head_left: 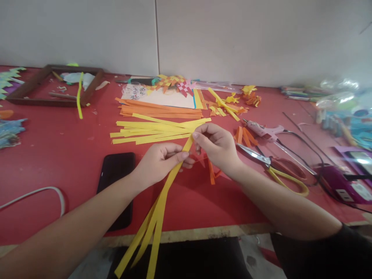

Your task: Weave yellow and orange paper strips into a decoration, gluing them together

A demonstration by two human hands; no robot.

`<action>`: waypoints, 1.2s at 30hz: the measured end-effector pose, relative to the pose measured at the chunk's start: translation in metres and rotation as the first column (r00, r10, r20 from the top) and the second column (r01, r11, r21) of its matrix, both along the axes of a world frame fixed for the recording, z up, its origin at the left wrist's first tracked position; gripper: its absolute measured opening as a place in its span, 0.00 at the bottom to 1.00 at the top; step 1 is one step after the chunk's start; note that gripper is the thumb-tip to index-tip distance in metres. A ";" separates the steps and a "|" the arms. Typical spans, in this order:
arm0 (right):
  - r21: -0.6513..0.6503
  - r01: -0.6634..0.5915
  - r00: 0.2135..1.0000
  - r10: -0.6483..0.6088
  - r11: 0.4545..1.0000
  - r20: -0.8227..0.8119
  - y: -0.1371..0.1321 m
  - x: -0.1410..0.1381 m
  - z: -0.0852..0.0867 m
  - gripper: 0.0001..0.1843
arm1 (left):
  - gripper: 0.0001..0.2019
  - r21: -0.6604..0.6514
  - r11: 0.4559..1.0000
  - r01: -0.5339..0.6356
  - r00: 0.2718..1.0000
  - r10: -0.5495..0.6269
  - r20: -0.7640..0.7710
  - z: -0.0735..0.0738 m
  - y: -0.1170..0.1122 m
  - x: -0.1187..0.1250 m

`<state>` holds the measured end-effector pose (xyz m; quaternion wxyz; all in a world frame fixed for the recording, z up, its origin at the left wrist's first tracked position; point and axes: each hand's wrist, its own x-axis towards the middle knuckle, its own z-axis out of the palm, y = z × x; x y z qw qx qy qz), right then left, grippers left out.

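Both hands pinch a bundle of long yellow paper strips (158, 211) above the red table (58, 155). My left hand (158, 162) grips the strips from the left, fingers closed round them. My right hand (216, 144) pinches their upper end between thumb and fingers. The loose ends hang down past the table's front edge. Just beyond the hands lies a pile of yellow strips (154, 130), and behind it a pile of orange strips (159, 109).
A black phone (116, 182) lies left of my hands, a white cable (37, 193) beyond it. Scissors (276, 166), a pink glue gun (266, 131) and orange scraps (244, 135) sit to the right. A woven paper piece (171, 83) and a wooden frame (55, 85) are at the back.
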<state>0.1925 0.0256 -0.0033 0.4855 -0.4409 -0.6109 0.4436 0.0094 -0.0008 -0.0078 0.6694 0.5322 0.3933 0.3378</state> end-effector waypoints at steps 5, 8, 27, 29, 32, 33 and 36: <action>-0.075 0.066 0.990 -0.075 0.995 -0.121 0.023 0.015 -0.009 0.10 | 0.12 0.001 0.997 0.082 0.995 -0.082 -0.057 -0.005 0.001 -0.002; -0.113 0.108 0.972 -0.129 0.988 -0.197 0.036 0.022 -0.011 0.11 | 0.12 -0.016 0.992 0.123 0.990 -0.123 -0.069 -0.005 0.001 -0.002; -0.051 0.254 0.951 -0.259 0.966 -0.168 0.065 0.052 -0.013 0.15 | 0.11 -0.108 0.964 0.244 0.947 -0.260 -0.187 0.000 -0.001 -0.002; -0.031 0.284 0.945 -0.285 0.958 -0.161 0.068 0.057 -0.013 0.15 | 0.12 -0.096 0.957 0.273 0.934 -0.287 -0.211 0.002 -0.001 -0.002; -0.029 0.320 0.933 -0.320 0.947 -0.167 0.072 0.063 -0.013 0.15 | 0.12 -0.093 0.946 0.310 0.918 -0.323 -0.228 0.004 -0.002 -0.004; -0.039 0.329 0.928 -0.331 0.944 -0.171 0.074 0.064 -0.014 0.15 | 0.12 -0.097 0.941 0.323 0.913 -0.337 -0.229 0.004 -0.002 -0.004; -0.075 0.365 0.908 -0.373 0.928 -0.191 0.077 0.068 -0.014 0.15 | 0.12 -0.121 0.921 0.369 0.888 -0.388 -0.247 0.005 -0.002 -0.006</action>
